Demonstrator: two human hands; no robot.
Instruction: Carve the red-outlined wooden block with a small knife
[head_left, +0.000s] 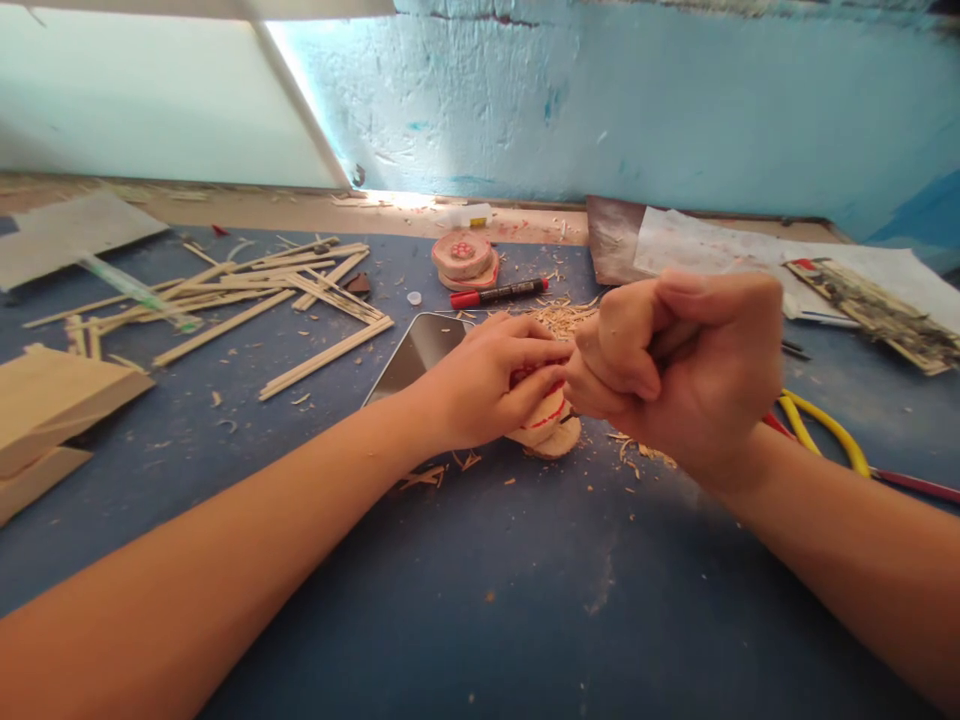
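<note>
My left hand rests over a small wooden piece with red lines drawn on it, its fingers closed against the top and side. Part of the piece is hidden under the fingers. A second light, rounded bit of wood shows just below it. My right hand is curled into a fist close to the left fingertips; whatever it holds, if anything, is hidden inside the fingers. Pale wood shavings lie behind both hands. Beneath my left wrist is a flat, dark, glossy phone-like slab.
A red marker and stacked wooden discs with red marks lie behind. Thin wooden sticks, a syringe and wood blocks are at left. Yellow-handled pliers and a glue-stained board are at right.
</note>
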